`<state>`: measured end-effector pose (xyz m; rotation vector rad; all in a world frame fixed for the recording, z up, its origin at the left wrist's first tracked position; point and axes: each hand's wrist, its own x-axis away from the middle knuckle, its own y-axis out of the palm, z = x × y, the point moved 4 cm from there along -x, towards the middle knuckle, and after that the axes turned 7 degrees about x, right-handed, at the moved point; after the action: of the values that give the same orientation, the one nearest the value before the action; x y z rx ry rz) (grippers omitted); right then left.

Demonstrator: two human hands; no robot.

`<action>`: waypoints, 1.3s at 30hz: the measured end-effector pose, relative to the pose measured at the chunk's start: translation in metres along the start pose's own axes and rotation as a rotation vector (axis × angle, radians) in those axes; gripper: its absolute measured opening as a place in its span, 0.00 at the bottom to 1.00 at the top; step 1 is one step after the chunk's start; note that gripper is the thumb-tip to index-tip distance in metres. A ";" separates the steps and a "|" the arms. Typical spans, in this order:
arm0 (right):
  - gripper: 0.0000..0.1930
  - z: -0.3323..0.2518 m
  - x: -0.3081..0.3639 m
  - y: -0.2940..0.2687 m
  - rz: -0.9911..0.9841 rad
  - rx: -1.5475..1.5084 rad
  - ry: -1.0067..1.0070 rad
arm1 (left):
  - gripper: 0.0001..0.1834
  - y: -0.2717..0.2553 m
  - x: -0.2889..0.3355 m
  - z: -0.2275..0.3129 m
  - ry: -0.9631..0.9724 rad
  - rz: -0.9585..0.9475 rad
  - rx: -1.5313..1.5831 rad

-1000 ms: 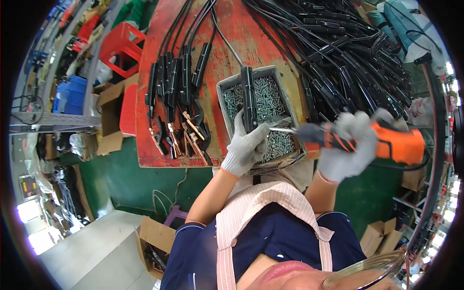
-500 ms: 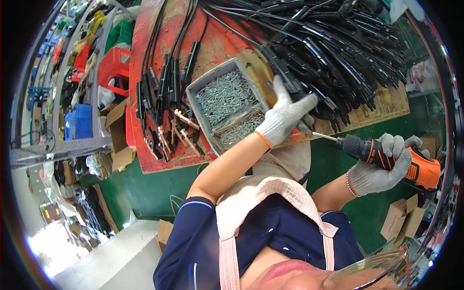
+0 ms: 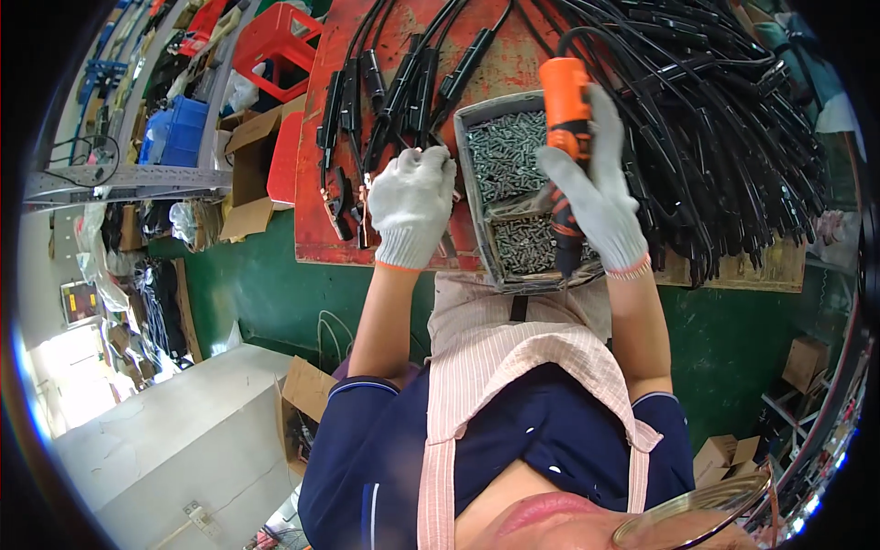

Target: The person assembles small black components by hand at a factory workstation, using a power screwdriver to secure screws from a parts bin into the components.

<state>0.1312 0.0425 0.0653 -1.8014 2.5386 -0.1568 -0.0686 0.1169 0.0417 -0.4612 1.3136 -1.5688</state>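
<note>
My left hand [image 3: 410, 203], in a white knit glove, is closed over the copper-coloured metal pieces at the front left of the red table [image 3: 316, 240]. Its fingers curl downward, so whatever they hold is hidden. My right hand [image 3: 600, 197], gloved too, grips an orange and black power screwdriver [image 3: 568, 96] above the screw box. The tool's black chuck [image 3: 569, 252] points toward me; its bit cannot be made out. Beneath it sits a grey box [image 3: 490, 252] of small silvery screws [image 3: 504, 156] in two compartments. Black cable handles [image 3: 417, 92] lie beyond my left hand.
A big heap of black cables with handles [image 3: 706, 174] covers the table's right side. Left of the table are an open cardboard box [image 3: 249, 174], a red plastic stool [image 3: 275, 46] and a blue bin [image 3: 174, 133] on a metal shelf.
My left hand has moved left from the cable heap to the copper-coloured pieces and closed. My right hand has brought the screwdriver from the far right to over the screw box.
</note>
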 end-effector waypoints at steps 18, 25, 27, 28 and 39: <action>0.28 0.041 -0.028 -0.006 0.250 0.730 -0.468 | 0.28 0.008 -0.057 -0.022 0.133 -0.785 -0.284; 0.28 0.045 -0.025 -0.013 0.230 0.619 -0.424 | 0.27 -0.056 -0.021 -0.075 -0.048 -0.757 -0.488; 0.26 0.043 -0.024 -0.014 0.248 0.630 -0.475 | 0.18 -0.065 -0.011 -0.071 0.213 -0.269 -0.566; 0.26 0.045 -0.024 -0.013 0.246 0.631 -0.471 | 0.17 -0.060 -0.005 -0.056 0.250 -0.118 -0.517; 0.23 0.049 -0.026 -0.011 0.282 0.672 -0.640 | 0.14 0.021 0.032 0.001 0.202 -0.532 -0.524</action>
<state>0.1539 0.0606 0.0171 -1.0169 1.9210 -0.3161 -0.0719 0.0905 0.0137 -1.0702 1.8761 -1.7120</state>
